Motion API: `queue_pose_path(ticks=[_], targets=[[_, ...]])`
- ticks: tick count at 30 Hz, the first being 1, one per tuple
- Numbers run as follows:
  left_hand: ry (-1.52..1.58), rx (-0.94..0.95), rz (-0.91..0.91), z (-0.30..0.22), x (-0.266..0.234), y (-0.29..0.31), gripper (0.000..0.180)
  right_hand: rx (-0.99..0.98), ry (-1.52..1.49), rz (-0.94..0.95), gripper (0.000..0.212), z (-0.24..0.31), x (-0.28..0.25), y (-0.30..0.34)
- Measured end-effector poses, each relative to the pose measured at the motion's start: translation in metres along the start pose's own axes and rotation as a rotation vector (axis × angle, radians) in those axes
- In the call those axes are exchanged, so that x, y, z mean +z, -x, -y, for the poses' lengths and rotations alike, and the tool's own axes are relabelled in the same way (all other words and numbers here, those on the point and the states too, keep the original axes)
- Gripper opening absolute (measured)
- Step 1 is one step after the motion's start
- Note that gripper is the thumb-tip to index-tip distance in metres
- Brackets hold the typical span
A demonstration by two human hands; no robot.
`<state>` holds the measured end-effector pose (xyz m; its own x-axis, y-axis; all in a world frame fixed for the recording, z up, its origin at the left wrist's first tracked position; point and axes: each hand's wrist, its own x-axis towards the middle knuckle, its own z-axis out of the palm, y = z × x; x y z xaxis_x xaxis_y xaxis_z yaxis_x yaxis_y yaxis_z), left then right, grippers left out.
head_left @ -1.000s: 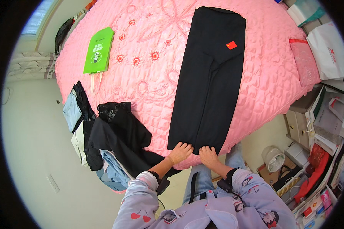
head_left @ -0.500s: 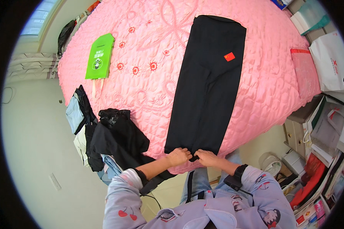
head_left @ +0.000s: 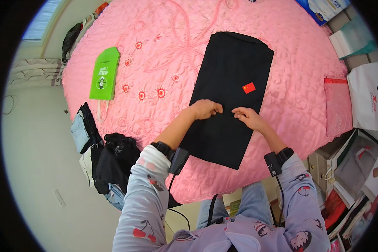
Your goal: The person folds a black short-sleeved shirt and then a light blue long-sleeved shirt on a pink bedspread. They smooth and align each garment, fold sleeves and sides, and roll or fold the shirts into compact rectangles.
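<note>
A pair of black trousers with a small red patch lies on the pink quilt, its lower legs folded up over the upper part. My left hand is over the middle of the trousers, fingers curled down in a pinch on the cloth. Facing it, a short gap to the right, my right hand pinches at the same layer below the patch. The black fabric blends together, so the exact hem line under my fingertips is hard to make out.
The pink quilt covers a bed. A green bag lies on its left side; dark clothes are heaped on the near left edge. To the right are a pink package, a white bag and a cluttered shelf.
Both hands have moved away from me, from the bed's near edge to mid-trousers, carrying the leg ends up. The trousers now look shorter, with a fold at the near end.
</note>
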<state>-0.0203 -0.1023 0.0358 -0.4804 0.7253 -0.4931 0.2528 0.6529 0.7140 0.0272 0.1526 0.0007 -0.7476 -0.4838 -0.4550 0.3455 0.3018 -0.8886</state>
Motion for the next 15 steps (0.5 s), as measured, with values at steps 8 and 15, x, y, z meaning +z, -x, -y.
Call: queue_pose_path(ticks=[8,15], targets=[[-0.097,-0.164,0.106,0.023,0.001,-0.006,0.030,-0.017,0.481,-0.124,0.035,0.011,0.019,0.010],[0.074,0.082,0.064,0.001,-0.010,0.021,0.036,-0.109,0.425,-0.060,0.026,0.029,0.023,0.022]])
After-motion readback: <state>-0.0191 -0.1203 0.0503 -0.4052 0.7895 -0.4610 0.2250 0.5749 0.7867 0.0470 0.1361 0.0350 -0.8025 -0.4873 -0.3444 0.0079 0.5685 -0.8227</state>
